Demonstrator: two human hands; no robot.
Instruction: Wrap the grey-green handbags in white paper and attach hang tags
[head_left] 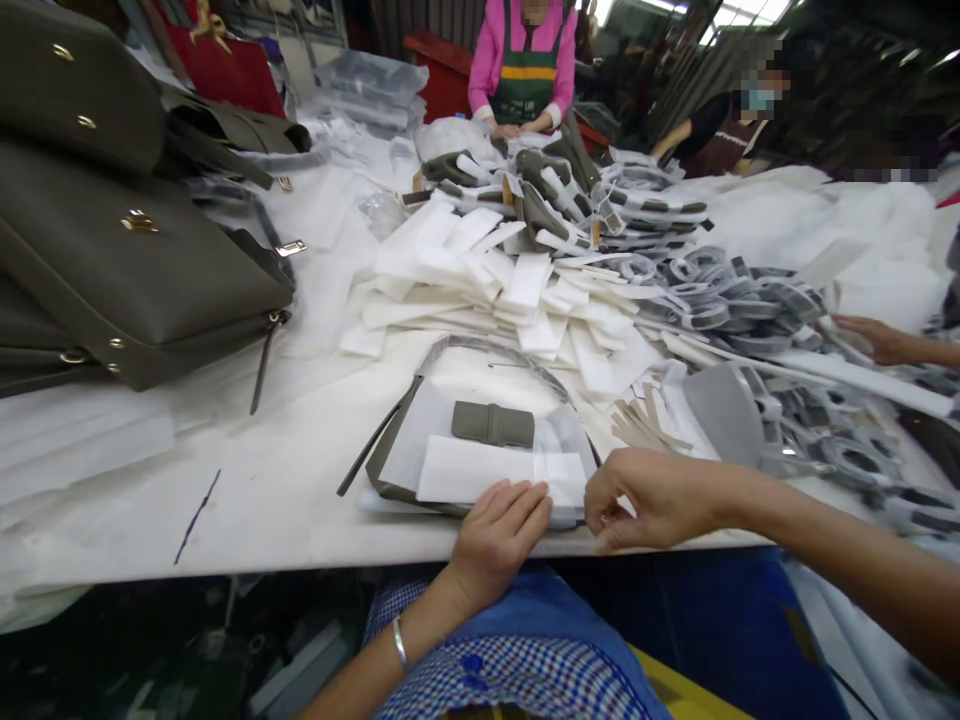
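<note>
An olive-grey handbag (388, 452) lies on the table before me, its plastic-wrapped handle (517, 352) arching away from me. A white sheet covers most of its face. On top rest a small olive-grey leather tab (493, 424) and a white foam strip (469, 470). My left hand (499, 540) lies with outstretched fingers on the strip's lower edge. At the bag's right end, my right hand (660, 497) has its fingers curled together in a pinch; whatever is between them is hidden.
White foam strips (487, 275) are heaped beyond the bag, with wrapped bag parts (555, 190) behind them. Large olive bags (150, 260) stand left. Ring-shaped wrapped straps (855, 450) and beige strips (649, 422) lie right. A co-worker's hand (877, 340) reaches in; another person (525, 70) stands opposite.
</note>
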